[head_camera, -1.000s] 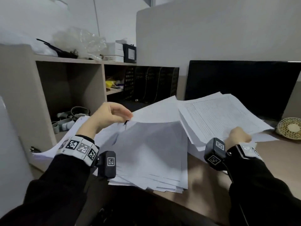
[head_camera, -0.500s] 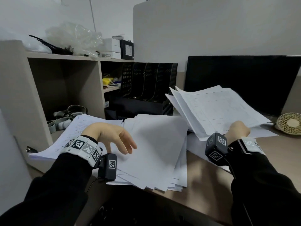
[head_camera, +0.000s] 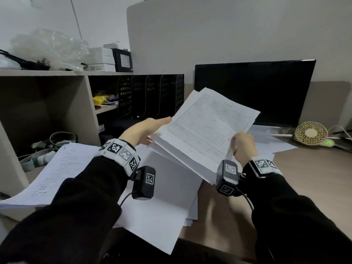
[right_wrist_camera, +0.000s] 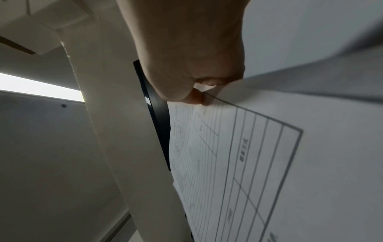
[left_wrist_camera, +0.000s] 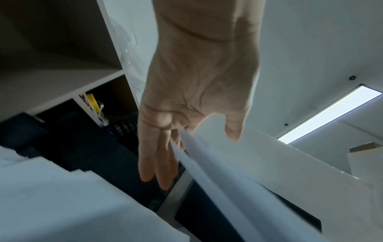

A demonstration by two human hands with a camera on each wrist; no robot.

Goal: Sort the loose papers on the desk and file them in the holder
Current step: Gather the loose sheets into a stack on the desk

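A stack of papers (head_camera: 205, 130) with a printed form on top is held tilted above the desk by both hands. My left hand (head_camera: 144, 130) holds its left edge; in the left wrist view the stack (left_wrist_camera: 269, 163) runs between the thumb and the straight fingers (left_wrist_camera: 157, 163). My right hand (head_camera: 242, 145) pinches the near right corner, and the right wrist view shows the thumb and fingers of that hand (right_wrist_camera: 186, 57) closed on the form (right_wrist_camera: 269, 163). More loose white sheets (head_camera: 162, 197) lie spread on the desk below. The black mesh file holder (head_camera: 152, 94) stands behind, against the partition.
A printed sheet (head_camera: 62, 168) lies at the left by the shelf unit (head_camera: 89, 103). A dark monitor (head_camera: 257, 92) stands behind the stack. At the right, a small round fan (head_camera: 311, 133) sits with its cable. Boxes and plastic wrap rest on the shelf top.
My left hand let a sheet drop onto the desk pile, then rose to the left edge of the stack. My right hand lifted the stack and tilted it towards me.
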